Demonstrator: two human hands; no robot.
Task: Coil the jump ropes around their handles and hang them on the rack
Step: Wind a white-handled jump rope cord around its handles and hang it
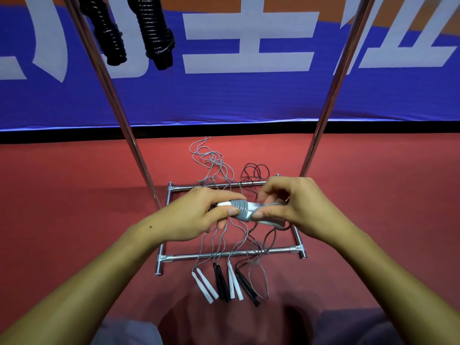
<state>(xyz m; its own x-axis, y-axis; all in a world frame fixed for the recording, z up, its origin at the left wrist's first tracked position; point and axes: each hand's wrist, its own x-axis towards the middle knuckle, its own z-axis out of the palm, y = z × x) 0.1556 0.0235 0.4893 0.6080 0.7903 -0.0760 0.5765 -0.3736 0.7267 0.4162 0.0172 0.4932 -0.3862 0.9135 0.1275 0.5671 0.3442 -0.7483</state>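
two coiled black ropes (139, 33) already hang at the rack's top left. above the rack base (171, 257), the left hand (196, 215) grips the white handles (225, 204), thumb pinning the grey coil (241, 210). just right of it the right hand (293, 205) pinches the loose grey cord. the cord looks thin, light, springy and likely slick, so hold the handles firmly and keep tension. four more handle pairs (229, 282) lie in front of the base
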